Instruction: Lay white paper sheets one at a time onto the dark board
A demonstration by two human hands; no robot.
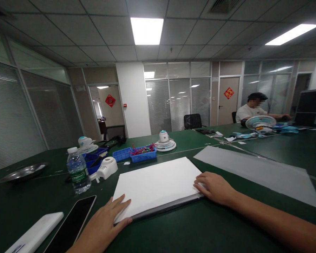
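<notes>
at your far left a metal dish (pixel 26 170) sits on the green table (pixel 163 233); nearer you lie a white block (pixel 37 232) and, just beside it, a dark-faced phone (pixel 71 223). a labelled water bottle (pixel 78 174) stands upright behind the phone, with a white plastic housing (pixel 108 168) to its right. your left hand (pixel 107 219) rests on the near left corner of the white sheet (pixel 158 188), its grip wide, fingers spread on top. that sheet lies flat in front of you, between your hands, over a dark layer showing at the near edge. beyond it are a blue bin (pixel 144 157) of coloured wires (pixel 142 150) and a white fan part (pixel 164 141). your right hand (pixel 216 188) touches the sheet's right edge with its fingertips; you cannot tell whether its grip pinches it. farther right lies a grey sheet (pixel 258 174); behind that, a seated person (pixel 249 111) near a round fan guard (pixel 260 123).
</notes>
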